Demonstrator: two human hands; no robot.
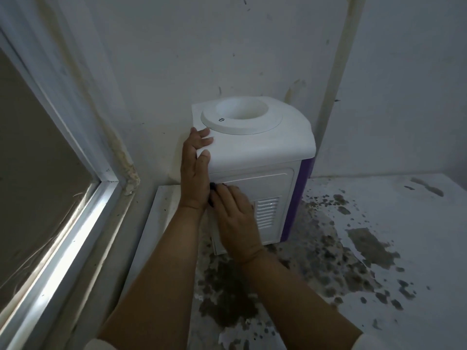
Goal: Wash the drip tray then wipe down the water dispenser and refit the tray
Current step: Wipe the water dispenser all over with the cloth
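Note:
A white water dispenser [255,147] with a purple front stands on the counter against the wall, its side panel with vent slots turned toward me. Its round bottle well on top is empty. My left hand [195,170] grips the top's near left corner, fingers over the lid and thumb on the edge. My right hand [235,218] lies flat against the side panel just left of the vent slots, fingers together. A small dark thing [212,189] peeks out at its fingertips; I cannot tell what it is. No drip tray shows.
The counter [379,236] is white with dark blotchy stains in front of and right of the dispenser. A window frame [83,215] runs along the left. The stained wall stands close behind the dispenser, with a pipe [338,72] running up the corner.

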